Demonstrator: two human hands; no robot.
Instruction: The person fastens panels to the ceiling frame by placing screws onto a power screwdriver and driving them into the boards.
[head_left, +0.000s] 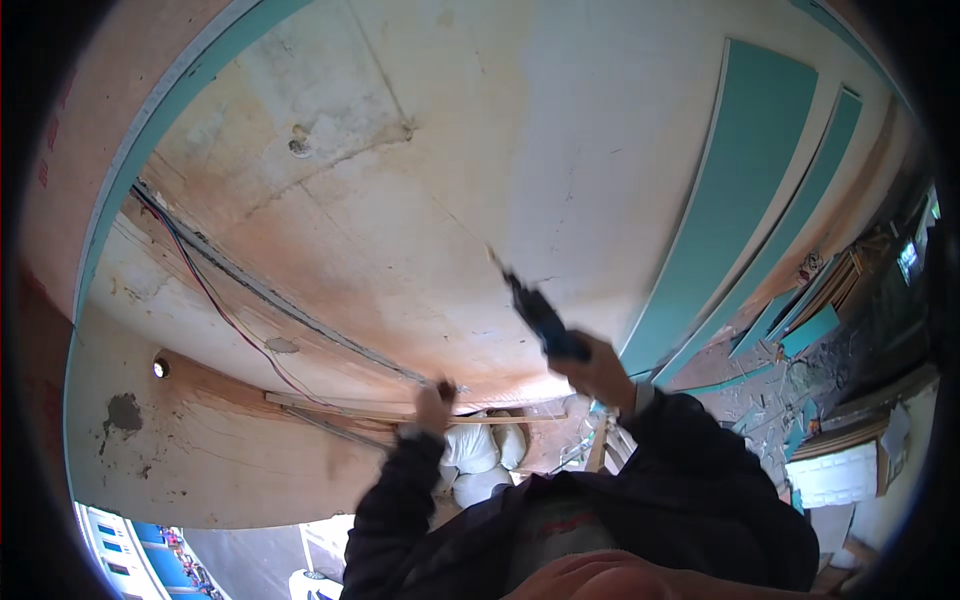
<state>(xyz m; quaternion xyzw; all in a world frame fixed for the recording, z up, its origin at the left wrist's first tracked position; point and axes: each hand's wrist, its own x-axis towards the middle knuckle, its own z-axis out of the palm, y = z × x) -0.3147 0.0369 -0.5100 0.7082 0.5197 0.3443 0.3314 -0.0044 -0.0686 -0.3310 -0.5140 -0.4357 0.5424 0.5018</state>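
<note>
My right hand (pixel 592 368) is closed round the grip of a dark blue and black power tool (pixel 538 318), which looks like a drill. Its thin tip points up and left toward the stained wall surface (pixel 480 160); whether it touches cannot be told. My left hand (pixel 432 408) is raised close to the lower end of a grey strip (pixel 285 300) on that surface. Its fingers look curled, with a small dark shape beside them, and motion blurs them. Red and blue wires (pixel 208 290) hang loosely along the strip.
Long teal boards (pixel 748 140) stand at the right, with offcuts and debris (pixel 770 400) on the floor beyond. White sacks (pixel 472 450) lie below my hands. A wooden batten (pixel 345 408) runs behind my left hand. Bright daylight enters at the lower left.
</note>
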